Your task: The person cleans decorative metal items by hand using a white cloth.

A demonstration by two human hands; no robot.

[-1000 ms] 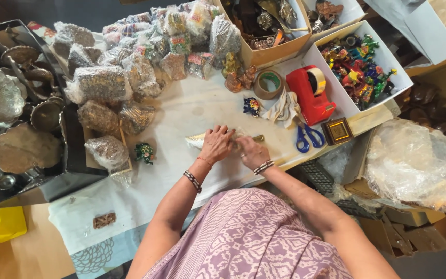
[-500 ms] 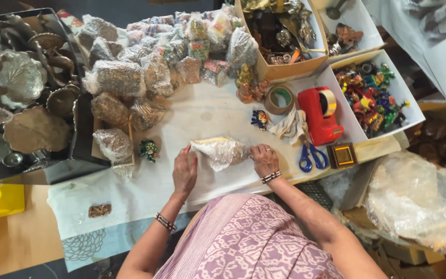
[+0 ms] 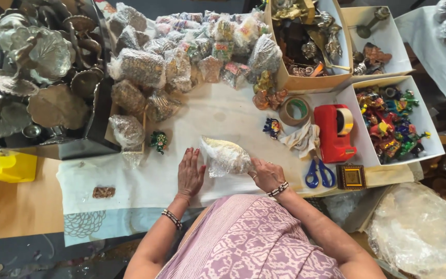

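A small object wrapped in clear bubble plastic (image 3: 224,155) lies on the white cloth (image 3: 145,181) in front of me. My right hand (image 3: 266,174) grips its right end. Just left of the bundle, my left hand (image 3: 190,173) rests flat on the cloth with fingers spread, touching the bundle's left edge. Both wrists wear beaded bracelets.
A heap of wrapped bundles (image 3: 181,57) fills the back. Metal leaf-shaped dishes (image 3: 27,77) stand at the left. Red tape dispenser (image 3: 334,132), blue scissors (image 3: 320,174), tape roll (image 3: 294,110), a small green figurine (image 3: 158,140) and boxes of figurines (image 3: 391,121) sit around the right side.
The hands have moved apart from working together on the bundle. The left hand now lies flat beside it while the right keeps hold of its end.
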